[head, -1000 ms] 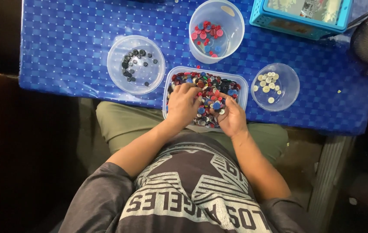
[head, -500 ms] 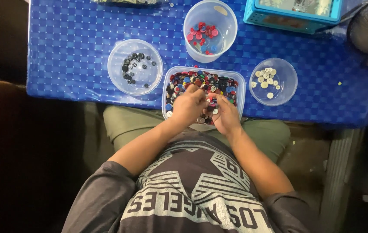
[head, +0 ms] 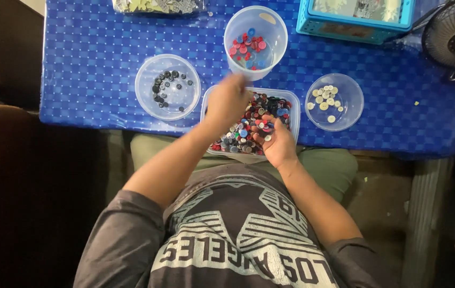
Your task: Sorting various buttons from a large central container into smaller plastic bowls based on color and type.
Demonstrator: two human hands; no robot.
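A small button, too blurred to identify, is possibly being pinched in the left hand (head: 228, 100), raised beside the far clear tub of red and blue buttons (head: 255, 41). Right hand (head: 276, 141) fingers are being spread among mixed buttons in the near clear rectangular tray (head: 293, 101).

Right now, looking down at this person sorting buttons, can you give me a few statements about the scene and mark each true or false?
1. The rectangular tub of mixed buttons sits at the table's near edge. True.
2. The left hand rests in the person's lap. False: it is raised over the tub, reaching toward the tall cup.
3. The tall cup holds mostly red buttons. True.
4. The round bowl on the left holds white buttons. False: they are dark; the pale ones are in the right bowl.
5. The right hand is at the tub's near side. True.
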